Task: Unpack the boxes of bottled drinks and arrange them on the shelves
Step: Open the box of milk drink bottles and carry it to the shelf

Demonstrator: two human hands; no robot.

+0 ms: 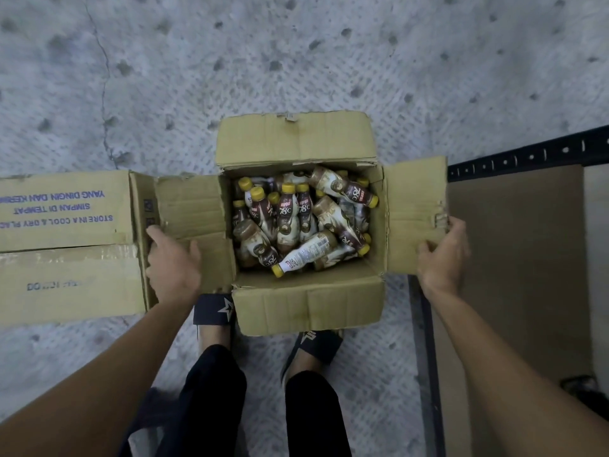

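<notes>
Nearest me, my left hand [173, 262] presses flat on the left flap [197, 206], gripping nothing. My right hand [443, 255] pinches the outer edge of the right flap [415, 209]. Between them the box [309, 308] stands open, with the bottles [296, 219] jumbled inside. The nearest bottle [309, 252] lies slantwise, cap toward the near-left corner, so I judge the left hand closer. The shelf [514, 225] lies beyond my right hand.
</notes>
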